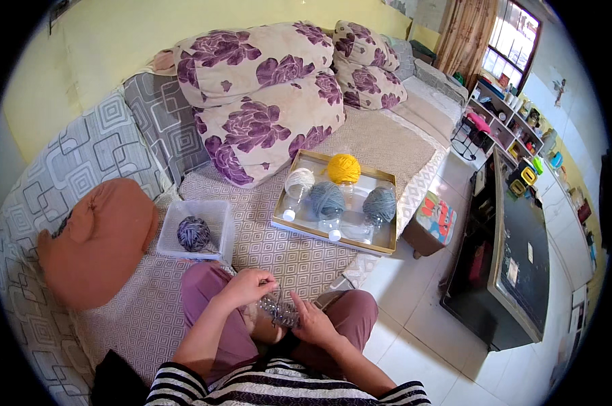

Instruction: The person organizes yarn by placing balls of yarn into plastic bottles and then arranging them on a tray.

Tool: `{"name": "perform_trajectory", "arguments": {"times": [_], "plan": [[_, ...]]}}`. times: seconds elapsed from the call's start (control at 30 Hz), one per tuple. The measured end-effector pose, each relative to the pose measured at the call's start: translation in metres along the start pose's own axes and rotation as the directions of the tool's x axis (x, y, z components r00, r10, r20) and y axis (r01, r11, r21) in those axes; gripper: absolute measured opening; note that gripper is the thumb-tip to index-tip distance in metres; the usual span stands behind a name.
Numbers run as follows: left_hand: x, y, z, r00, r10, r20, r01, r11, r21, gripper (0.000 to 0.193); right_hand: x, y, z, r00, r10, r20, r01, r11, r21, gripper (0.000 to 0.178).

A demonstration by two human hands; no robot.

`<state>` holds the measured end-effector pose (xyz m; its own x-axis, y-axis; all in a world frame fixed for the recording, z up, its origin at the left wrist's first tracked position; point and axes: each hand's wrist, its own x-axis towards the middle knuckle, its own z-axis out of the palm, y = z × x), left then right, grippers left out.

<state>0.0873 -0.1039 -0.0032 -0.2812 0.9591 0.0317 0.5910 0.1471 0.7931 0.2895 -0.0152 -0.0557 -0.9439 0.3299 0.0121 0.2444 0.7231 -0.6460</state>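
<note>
Over my lap, my right hand (314, 325) grips a clear plastic bottle (279, 310) partly wrapped in dark grey yarn, its thumb pointing up. My left hand (250, 287) is pinched just above it, seemingly on a thin strand of that yarn; the strand is too fine to follow. In front of my left knee, a translucent plastic tub (223, 227) holds a mottled grey-purple yarn ball (193, 233). Beyond, a shallow gold-edged box (279, 223) carries a white yarn ball (299, 181), a yellow one (344, 168) and two blue-grey ones (327, 201), all on or beside clear bottles.
I sit on a sofa under a diamond-patterned cover (286, 260). An orange-brown cushion (106, 243) lies at left; large floral cushions (258, 101) lean at the back. To the right stand a stool (431, 223) and a dark glass-topped cabinet (516, 264) on tiled floor.
</note>
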Motion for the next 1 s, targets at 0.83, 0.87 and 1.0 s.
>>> {"name": "perform_trajectory", "arguments": {"times": [0.83, 0.87, 1.0], "plan": [[0.009, -0.021, 0.003, 0.995, -0.102, 0.001, 0.101, 0.987, -0.123, 0.019, 0.005, -0.006, -0.015, 0.959, -0.277, 0.062, 0.284, 0.939, -0.195, 0.082], [0.01, -0.023, 0.004, 0.994, -0.108, -0.007, 0.107, 0.987, -0.123, 0.019, 0.005, -0.005, -0.014, 0.957, -0.283, 0.054, 0.289, 0.94, -0.18, 0.082], [0.011, -0.025, 0.004, 0.991, -0.131, 0.001, 0.131, 0.988, -0.078, 0.019, 0.003, -0.004, -0.012, 0.959, -0.277, 0.052, 0.281, 0.952, -0.116, 0.082]]}}
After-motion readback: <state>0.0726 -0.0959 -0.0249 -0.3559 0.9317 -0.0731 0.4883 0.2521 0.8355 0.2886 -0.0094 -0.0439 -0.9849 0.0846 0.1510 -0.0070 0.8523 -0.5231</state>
